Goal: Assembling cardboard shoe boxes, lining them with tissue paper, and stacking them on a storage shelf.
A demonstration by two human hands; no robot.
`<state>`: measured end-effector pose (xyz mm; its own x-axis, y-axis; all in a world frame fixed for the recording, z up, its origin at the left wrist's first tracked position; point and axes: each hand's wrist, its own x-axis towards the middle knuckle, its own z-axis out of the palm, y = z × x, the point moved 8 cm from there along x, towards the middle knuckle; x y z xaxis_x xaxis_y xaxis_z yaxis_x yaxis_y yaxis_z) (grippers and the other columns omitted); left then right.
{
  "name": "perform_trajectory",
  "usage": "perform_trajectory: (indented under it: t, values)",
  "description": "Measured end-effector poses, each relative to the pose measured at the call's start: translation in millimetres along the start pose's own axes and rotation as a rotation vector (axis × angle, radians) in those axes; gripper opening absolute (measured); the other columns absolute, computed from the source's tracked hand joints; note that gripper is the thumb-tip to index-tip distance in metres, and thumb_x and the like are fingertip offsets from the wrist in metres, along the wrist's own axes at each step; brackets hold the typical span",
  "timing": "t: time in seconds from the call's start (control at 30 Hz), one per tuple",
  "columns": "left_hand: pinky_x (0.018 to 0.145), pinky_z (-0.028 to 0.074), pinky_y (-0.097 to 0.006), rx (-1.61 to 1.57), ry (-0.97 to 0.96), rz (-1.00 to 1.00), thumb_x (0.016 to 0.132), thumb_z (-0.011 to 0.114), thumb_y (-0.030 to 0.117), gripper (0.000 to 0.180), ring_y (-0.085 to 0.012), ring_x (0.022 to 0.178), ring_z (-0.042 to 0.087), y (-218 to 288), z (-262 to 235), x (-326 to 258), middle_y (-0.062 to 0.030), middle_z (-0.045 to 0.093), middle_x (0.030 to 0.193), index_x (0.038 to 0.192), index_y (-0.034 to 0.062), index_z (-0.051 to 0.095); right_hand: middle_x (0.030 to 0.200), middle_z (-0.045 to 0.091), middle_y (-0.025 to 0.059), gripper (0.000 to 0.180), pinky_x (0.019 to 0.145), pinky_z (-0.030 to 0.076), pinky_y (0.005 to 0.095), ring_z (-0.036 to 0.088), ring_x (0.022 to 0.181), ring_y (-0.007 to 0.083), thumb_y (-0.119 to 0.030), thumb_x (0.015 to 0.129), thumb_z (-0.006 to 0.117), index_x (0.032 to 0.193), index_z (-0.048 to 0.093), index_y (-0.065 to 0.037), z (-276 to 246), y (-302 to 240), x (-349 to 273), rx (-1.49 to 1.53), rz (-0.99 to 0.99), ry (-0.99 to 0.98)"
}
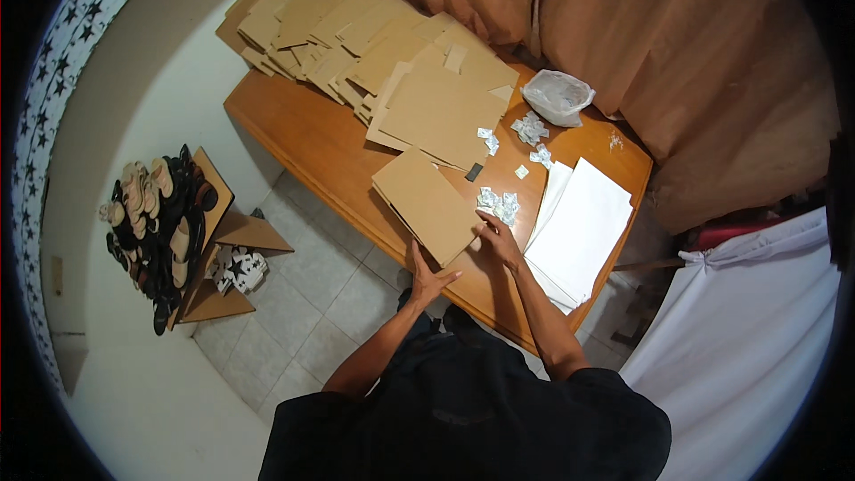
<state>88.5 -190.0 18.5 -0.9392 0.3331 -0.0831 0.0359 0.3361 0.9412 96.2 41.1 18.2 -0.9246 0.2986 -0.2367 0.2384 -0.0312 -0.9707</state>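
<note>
Left hand (429,281) lies open, flat at the near corner of a brown envelope stack (427,205). Right hand (499,240), fingers spread, rests beside small white sachets (499,203); white sheets (579,232) at right on the worktop (303,138).

A small room with a wooden table against a curtain

The table (303,138) stands on pale floor tiles (312,312). Tan curtains (677,44) hang behind it, and a white cloth (757,338) is draped at the right. At the left, a shoe rack (191,240) leans by a plain wall (125,116), beside a star-patterned strip (62,62). Light is soft and dim.
</note>
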Motion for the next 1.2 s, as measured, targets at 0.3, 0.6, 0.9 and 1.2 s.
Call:
perform_trajectory:
  t: [0.3, 0.6, 0.9, 1.2]
  values:
    - [0.112, 0.042, -0.039, -0.392, 0.037, 0.045, 0.081, 0.081, 0.003, 0.108, -0.0301, 0.136, 0.045, 3, -28, 0, -0.0187, 0.040, 0.151, 0.161, 0.0094, 0.009, 0.142, 0.048, 0.0179, 0.091, 0.112, 0.039, 0.0385, 0.047, 0.132, 0.0284, -0.015, 0.077, 0.085, 0.155, 0.038, -0.009, 38, -12, -22, -0.162, -0.221, -0.231]
    - [0.107, 0.048, -0.042, -0.427, 0.151, 0.032, 0.086, 0.077, 0.003, 0.099, -0.0291, 0.132, 0.049, 59, -64, 5, -0.0184, 0.043, 0.147, 0.161, 0.0129, 0.012, 0.137, 0.048, 0.0192, 0.078, 0.111, 0.040, 0.0398, 0.048, 0.130, 0.0319, -0.024, 0.083, 0.082, 0.150, 0.046, -0.009, 52, -61, -16, -0.166, -0.290, -0.167]
    - [0.096, 0.056, -0.039, -0.212, 0.159, 0.078, 0.089, 0.073, 0.003, 0.093, -0.0290, 0.123, 0.057, 69, -86, 15, -0.0175, 0.044, 0.146, 0.161, 0.0177, 0.015, 0.138, 0.047, 0.0188, 0.093, 0.103, 0.050, 0.0421, 0.050, 0.127, 0.0380, -0.011, 0.085, 0.077, 0.161, 0.024, -0.022, 63, -107, -20, -0.358, -0.345, -0.218]
    - [0.101, 0.054, -0.039, -0.288, 0.120, 0.028, 0.086, 0.074, 0.001, 0.087, -0.0298, 0.126, 0.055, 79, -97, 19, -0.0178, 0.043, 0.146, 0.157, 0.0199, 0.027, 0.144, 0.041, 0.0170, 0.070, 0.096, 0.060, 0.0429, 0.053, 0.129, 0.0355, 0.002, 0.087, 0.071, 0.147, 0.043, -0.020, 72, -131, -18, -0.233, -0.285, -0.312]
